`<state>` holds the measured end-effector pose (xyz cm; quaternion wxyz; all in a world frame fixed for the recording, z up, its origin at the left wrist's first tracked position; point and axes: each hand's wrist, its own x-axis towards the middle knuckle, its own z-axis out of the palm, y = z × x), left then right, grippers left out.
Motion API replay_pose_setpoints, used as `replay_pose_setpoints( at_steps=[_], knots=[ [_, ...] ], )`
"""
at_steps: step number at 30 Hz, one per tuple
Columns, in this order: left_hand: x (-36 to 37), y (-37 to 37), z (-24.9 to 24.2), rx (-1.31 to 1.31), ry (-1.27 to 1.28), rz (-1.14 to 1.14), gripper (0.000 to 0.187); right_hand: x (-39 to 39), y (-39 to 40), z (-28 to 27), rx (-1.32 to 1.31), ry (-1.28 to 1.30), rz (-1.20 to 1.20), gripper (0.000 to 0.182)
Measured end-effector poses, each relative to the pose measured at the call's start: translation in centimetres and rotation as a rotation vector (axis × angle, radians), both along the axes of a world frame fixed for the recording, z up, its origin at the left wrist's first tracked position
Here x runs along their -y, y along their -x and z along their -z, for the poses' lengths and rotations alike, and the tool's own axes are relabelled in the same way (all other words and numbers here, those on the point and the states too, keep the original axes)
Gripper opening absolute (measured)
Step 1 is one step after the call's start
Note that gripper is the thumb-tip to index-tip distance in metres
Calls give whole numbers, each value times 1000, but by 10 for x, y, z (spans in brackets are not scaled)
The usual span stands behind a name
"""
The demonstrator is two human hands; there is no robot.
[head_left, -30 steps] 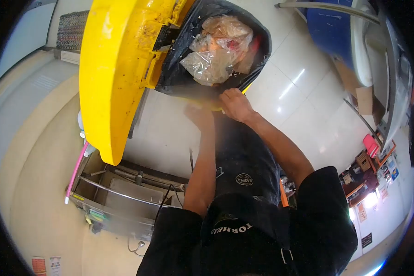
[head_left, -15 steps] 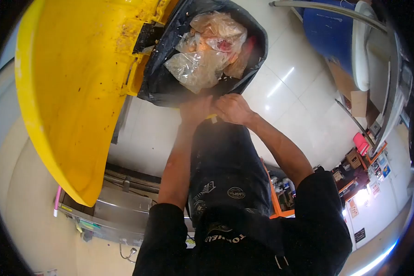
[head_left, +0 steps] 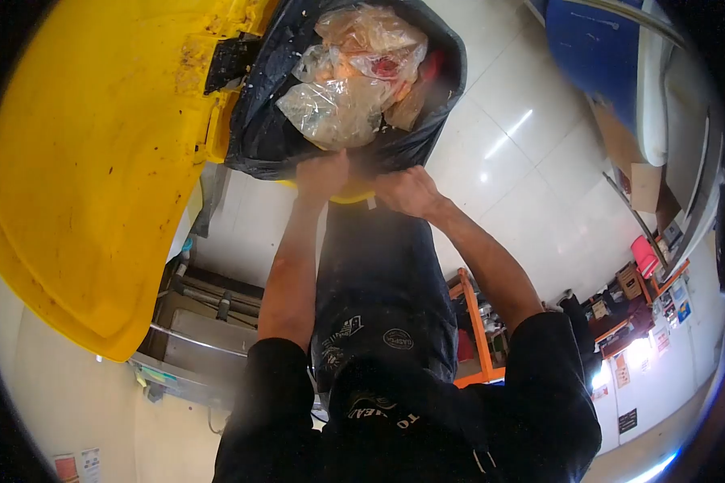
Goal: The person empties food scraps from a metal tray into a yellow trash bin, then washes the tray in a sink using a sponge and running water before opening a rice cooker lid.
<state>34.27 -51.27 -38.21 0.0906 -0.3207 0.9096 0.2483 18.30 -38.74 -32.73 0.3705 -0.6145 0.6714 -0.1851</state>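
Observation:
A black bin bag lines a yellow bin, whose rim shows just under the bag's near edge. Crumpled clear plastic bags with orange and red scraps lie inside it. My left hand is closed on the bag's near edge, left of the middle. To its right, my right hand is closed on the same edge, near the front right. A gap now separates the two hands, and the fingertips of both are partly hidden and a little blurred.
The bin's yellow lid hangs open on the left, with dirt specks on it. Pale tiles cover the floor. A blue panel and cardboard stand at the upper right. An orange-framed shelf is behind my right arm.
My hands, close together before, have moved apart along the bag's edge, the left one going left. More of the yellow rim shows. The view has shifted slightly, and the lid appears further left.

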Motion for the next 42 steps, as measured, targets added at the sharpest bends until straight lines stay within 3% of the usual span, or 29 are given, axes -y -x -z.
replay_pose_setpoints(
  at_steps=[8,11,12,14,17,20,24,27,30,31,34,36,42],
  knots=[
    [2,6,-5,95,-3,5,38,-22,14,-1,29,-30,30,28],
    [-13,-7,-43,-122,-113,-1,25,-33,19,-6,55,-124,19,23],
    [-19,-27,-56,-15,-180,86,11,-38,14,-8,68,-50,15,23],
    [-25,-36,-82,-293,-137,-22,13,-41,10,-4,75,114,12,28],
    [-26,-48,-75,-233,-91,43,17,-42,8,-5,50,-71,-135,35],
    [-27,-53,-48,-124,-200,116,23,-52,0,13,-162,-126,-327,44],
    [-27,-41,-61,-114,-144,170,27,-14,3,-6,-197,-513,-640,52],
    [-29,-43,-61,-202,-126,78,25,-10,-17,-9,-366,-486,-671,55],
    [-32,-23,-99,-216,-227,-406,26,-22,-28,-24,-375,-442,-596,59],
    [-53,-31,-86,-34,-329,-872,22,-27,-30,-23,-352,-410,-537,60],
    [-78,-31,-64,-414,-877,-1615,18,-30,-38,-28,-233,-426,-456,63],
    [-79,-21,-52,-392,-885,-1655,10,-11,-31,-32,-123,-569,-517,65],
    [-92,-55,-29,-196,-693,-1365,10,-30,-50,-31,-286,-443,-513,63]
  ],
)
